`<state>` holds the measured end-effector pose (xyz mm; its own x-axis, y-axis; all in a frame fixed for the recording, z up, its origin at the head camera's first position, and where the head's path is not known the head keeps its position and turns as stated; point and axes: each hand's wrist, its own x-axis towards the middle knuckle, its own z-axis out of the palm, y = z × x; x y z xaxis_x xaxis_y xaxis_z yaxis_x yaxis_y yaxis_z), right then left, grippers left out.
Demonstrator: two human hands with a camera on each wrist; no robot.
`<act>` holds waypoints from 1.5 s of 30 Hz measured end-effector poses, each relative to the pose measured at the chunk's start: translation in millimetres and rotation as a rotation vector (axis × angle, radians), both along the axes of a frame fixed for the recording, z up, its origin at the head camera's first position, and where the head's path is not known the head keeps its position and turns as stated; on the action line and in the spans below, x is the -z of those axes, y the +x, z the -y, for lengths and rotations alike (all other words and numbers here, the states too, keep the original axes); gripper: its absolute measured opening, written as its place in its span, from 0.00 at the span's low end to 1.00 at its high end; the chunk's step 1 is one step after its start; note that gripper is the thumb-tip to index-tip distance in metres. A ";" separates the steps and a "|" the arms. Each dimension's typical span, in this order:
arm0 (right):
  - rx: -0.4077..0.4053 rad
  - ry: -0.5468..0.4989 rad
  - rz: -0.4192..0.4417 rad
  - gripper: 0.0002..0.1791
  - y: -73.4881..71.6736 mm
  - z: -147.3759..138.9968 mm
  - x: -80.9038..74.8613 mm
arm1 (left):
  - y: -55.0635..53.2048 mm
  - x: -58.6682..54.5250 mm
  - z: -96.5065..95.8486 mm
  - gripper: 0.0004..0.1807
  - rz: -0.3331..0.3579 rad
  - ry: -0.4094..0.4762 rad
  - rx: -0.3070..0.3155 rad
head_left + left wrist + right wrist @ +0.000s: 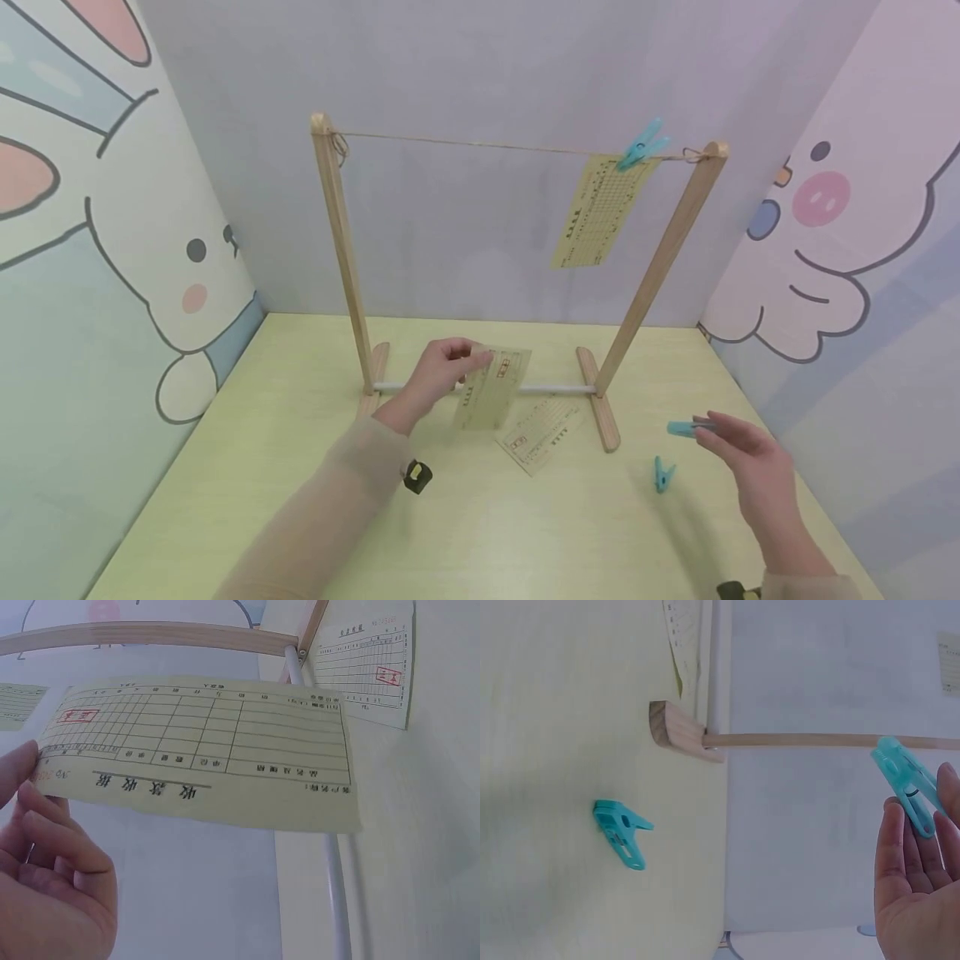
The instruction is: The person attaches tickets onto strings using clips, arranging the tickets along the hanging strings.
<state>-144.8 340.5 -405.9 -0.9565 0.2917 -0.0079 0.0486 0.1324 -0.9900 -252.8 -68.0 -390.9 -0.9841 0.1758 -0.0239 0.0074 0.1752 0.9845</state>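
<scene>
My left hand (442, 371) pinches a yellowish receipt slip (491, 392) by one end, above the table near the rack's white bar. In the left wrist view the printed side of that receipt slip (202, 750) faces the camera, with a small red stamp near the fingers. My right hand (753, 462) holds a light blue clothespin (682, 428) by its handles, raised over the right side of the table. A second clothespin (663, 475) lies on the table below it. Another receipt slip (543, 433) lies flat on the table between the hands.
A wooden rack (341, 250) stands at the back, with a string (480, 144) tied between its posts. Near the right post, a receipt slip (603, 212) hangs from the string under a blue clothespin (640, 148). Cartoon-printed walls (112, 333) flank the table (247, 467).
</scene>
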 end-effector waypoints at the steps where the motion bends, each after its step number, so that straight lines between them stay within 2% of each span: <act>1: 0.002 -0.007 0.002 0.19 -0.7 0.5 -2.5 | 0.1 -2.2 0.0 0.12 -0.008 0.001 0.009; 5: -0.004 -0.038 0.009 0.18 -2.9 3.0 -12.3 | -1.2 -8.5 -0.1 0.12 -0.044 0.017 0.041; 8: -0.023 -0.087 -0.024 0.16 -5.1 5.3 -18.4 | -2.3 -14.6 -0.1 0.12 -0.062 0.022 0.059; 18: -0.082 -0.148 -0.157 0.15 -19.1 11.2 -46.4 | -5.8 -52.4 -0.8 0.12 -0.088 -0.009 0.059; 23: -0.109 -0.154 -0.161 0.14 -26.1 13.2 -64.0 | -7.7 -66.4 -2.8 0.11 -0.106 0.008 0.063; 27: -0.140 -0.163 -0.186 0.14 -30.0 17.5 -74.6 | -6.3 -73.8 -4.4 0.10 -0.115 0.022 0.067; 34: -0.198 -0.186 -0.293 0.13 -36.6 24.5 -90.3 | -6.9 -81.0 -5.8 0.09 -0.141 0.031 0.072; 45: -0.197 -0.178 -0.341 0.12 -39.9 31.0 -111.1 | -10.3 -91.9 -2.5 0.11 -0.154 0.016 0.052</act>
